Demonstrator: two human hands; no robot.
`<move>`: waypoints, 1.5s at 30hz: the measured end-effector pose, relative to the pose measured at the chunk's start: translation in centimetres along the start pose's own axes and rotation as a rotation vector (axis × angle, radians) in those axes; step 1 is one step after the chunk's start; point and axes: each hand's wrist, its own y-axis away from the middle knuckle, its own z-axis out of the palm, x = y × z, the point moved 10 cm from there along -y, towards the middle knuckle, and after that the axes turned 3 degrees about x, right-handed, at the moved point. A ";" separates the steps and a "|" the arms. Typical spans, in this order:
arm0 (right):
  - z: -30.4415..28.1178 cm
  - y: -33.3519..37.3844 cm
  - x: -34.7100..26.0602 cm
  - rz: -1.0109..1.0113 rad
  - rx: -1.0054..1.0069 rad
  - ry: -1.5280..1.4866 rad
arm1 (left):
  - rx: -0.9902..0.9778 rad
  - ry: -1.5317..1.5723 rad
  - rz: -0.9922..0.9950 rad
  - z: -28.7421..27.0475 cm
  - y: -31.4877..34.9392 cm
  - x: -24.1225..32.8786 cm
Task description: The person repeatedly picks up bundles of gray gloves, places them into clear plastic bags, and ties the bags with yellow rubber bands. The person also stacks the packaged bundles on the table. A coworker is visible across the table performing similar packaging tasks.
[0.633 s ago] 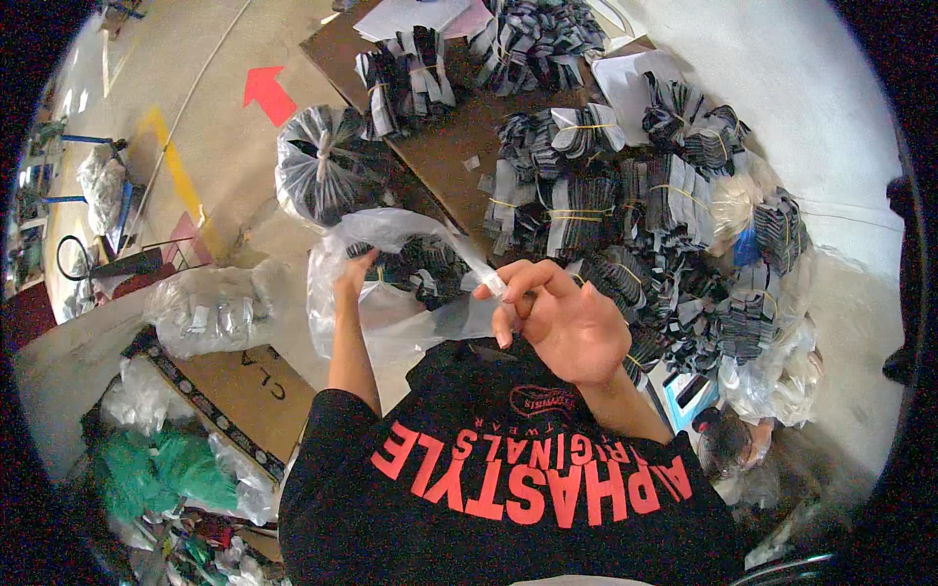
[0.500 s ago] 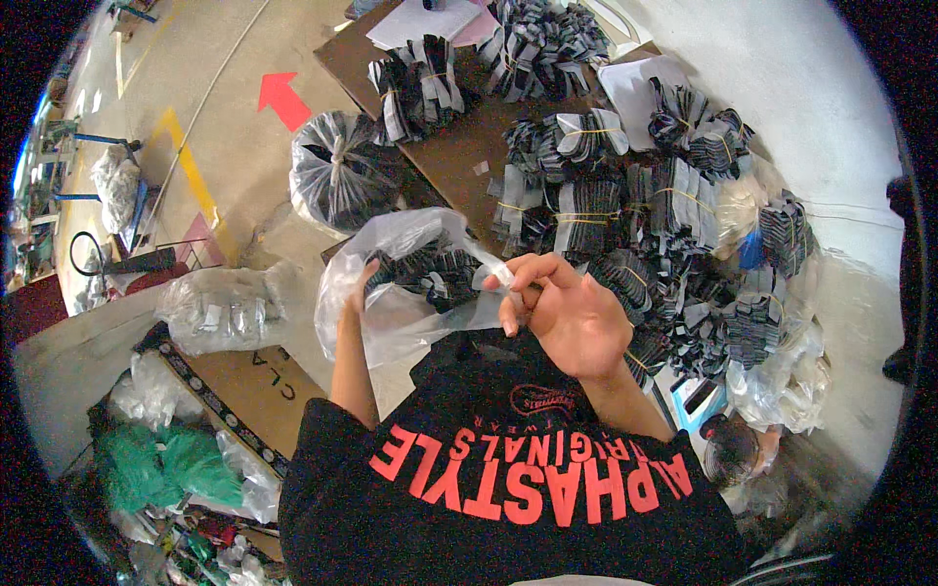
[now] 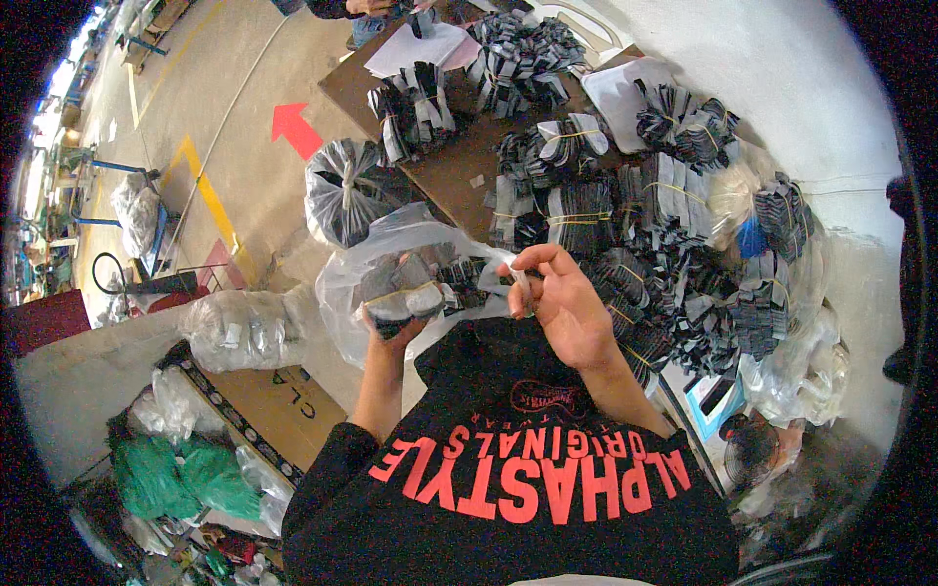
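Observation:
My left hand [image 3: 389, 330] is closed round a banded bundle of grey fabric pieces [image 3: 399, 285], held up at the clear plastic bag [image 3: 337, 262]. Several more dark grey bundles [image 3: 467, 283] show within the bag's opening. Whether the held bundle is inside the film or in front of it, I cannot tell. Thumb and fingers of my right hand [image 3: 569, 311] pinch the gathered rim of that bag on its right side.
Banded grey and black bundles [image 3: 581, 215] crowd the brown table [image 3: 440, 166]. A tied, filled bag [image 3: 344, 190] stands left of it. Nearer on the left are a cardboard box [image 3: 283, 396] and green plastic [image 3: 186, 479]. Another person's hands [image 3: 376, 8] show at the top.
A grey bundle now shows in my left hand, which has shifted slightly right. My right hand keeps its pinch on the bag. Another person's hands have come into view at the top.

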 end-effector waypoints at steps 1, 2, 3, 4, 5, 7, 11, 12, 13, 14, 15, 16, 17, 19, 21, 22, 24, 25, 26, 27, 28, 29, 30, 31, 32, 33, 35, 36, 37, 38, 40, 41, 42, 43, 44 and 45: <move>0.0 0.2 0.0 0.018 0.012 0.036 | -0.021 0.104 -0.074 1.8 -0.9 -0.4; -0.1 0.4 0.0 0.036 0.025 0.073 | -0.150 0.220 -0.117 4.7 -1.6 -0.3; 0.0 0.6 0.0 0.031 0.022 0.090 | -0.276 0.334 -0.162 7.6 -1.8 0.0; 0.1 0.9 0.1 0.026 0.019 0.106 | -0.286 0.324 -0.141 8.0 -2.4 0.3; 0.2 1.1 0.1 0.021 0.016 0.123 | -0.297 0.315 -0.117 8.3 -2.9 0.7; 0.4 1.6 0.1 0.010 -0.004 0.104 | -0.529 0.262 -0.140 12.6 -4.6 1.6; 0.7 2.3 -0.9 -0.028 -0.030 0.016 | -0.422 -0.037 -0.068 13.2 -5.9 3.8; 0.7 2.4 -1.3 -0.034 -0.028 0.008 | -0.355 -0.141 0.000 14.6 -5.6 4.8; 0.7 2.6 -1.7 -0.045 -0.022 0.054 | -0.285 -0.247 0.062 16.1 -5.1 5.8; 0.8 2.7 -2.1 -0.053 -0.015 0.102 | -0.262 -0.340 0.087 18.2 -4.5 6.7; 0.8 2.8 -2.4 -0.060 -0.009 0.148 | -0.236 -0.435 0.112 19.8 -4.0 7.4; 0.2 2.8 -2.4 -0.087 0.058 0.198 | -0.201 -0.580 0.128 21.0 -3.7 7.7; -0.4 2.9 -2.0 -0.113 0.125 0.247 | -0.163 -0.725 0.147 22.1 -3.3 8.0; -2.1 2.7 -0.9 -0.067 0.235 0.205 | -0.078 -1.012 0.191 23.4 -2.8 8.6; -4.2 1.9 1.2 0.075 0.313 0.020 | -0.147 -0.913 0.200 24.9 -2.2 8.5; -5.0 1.3 2.0 -0.020 0.267 -0.105 | -0.151 -0.802 0.177 25.3 -1.9 8.5; -6.5 0.6 3.1 -0.055 0.121 -0.411 | -0.224 -0.669 0.161 26.5 -1.2 8.0; -6.6 0.5 3.6 0.004 0.035 -0.588 | -0.249 -0.688 0.185 27.2 -0.8 7.7; -7.2 0.3 3.9 -0.025 0.033 -0.625 | -0.275 -0.707 0.210 28.1 -0.5 7.4; -6.4 0.2 3.6 -0.016 -0.052 -0.690 | -0.296 -0.725 0.233 28.6 -0.3 7.2; -5.6 0.1 3.0 -0.007 -0.139 -0.754 | -0.333 -0.699 0.231 28.7 -0.2 7.0; -4.8 0.1 2.5 0.001 -0.226 -0.817 | -0.351 -0.687 0.228 29.1 -0.2 6.7; -5.3 0.0 2.9 0.016 -0.046 -0.868 | -0.369 -0.676 0.230 29.4 0.0 6.3; -5.1 0.0 2.7 0.003 -0.060 -0.881 | -0.387 -0.666 0.231 29.6 0.2 6.1; -4.9 0.0 2.5 -0.009 -0.073 -0.894 | -0.467 -0.714 0.231 30.2 0.3 5.8; -4.8 0.1 2.3 -0.022 -0.086 -0.907 | -0.472 -0.702 0.221 30.7 0.6 5.6; -5.0 0.1 2.5 -0.015 -0.043 -0.891 | -0.482 -0.679 0.201 32.0 1.2 5.1; -5.0 0.1 2.5 -0.011 -0.022 -0.886 | -0.517 -0.676 0.206 32.4 1.2 5.0; -4.8 0.1 2.3 -0.016 -0.011 -0.875 | -0.523 -0.693 0.206 32.3 1.2 4.9; -4.6 0.1 2.0 -0.022 0.001 -0.863 | -0.529 -0.709 0.206 32.1 1.1 4.8; -4.5 0.1 1.8 -0.034 0.007 -0.850 | -0.538 -0.721 0.206 32.0 1.2 4.6; -4.7 0.1 1.9 -0.042 0.003 -0.850 | -0.541 -0.715 0.203 32.0 1.2 4.5; -4.7 0.1 1.8 -0.050 0.000 -0.853 | -0.544 -0.712 0.199 32.1 1.2 4.4; -4.6 0.2 1.7 -0.043 0.000 -0.863 | -0.533 -0.709 0.191 32.1 1.3 4.3; -4.4 0.3 1.6 -0.035 -0.001 -0.873 | -0.522 -0.706 0.183 32.1 1.3 4.2; -4.3 0.3 1.4 -0.030 -0.002 -0.881 | -0.514 -0.703 0.176 32.1 1.4 4.1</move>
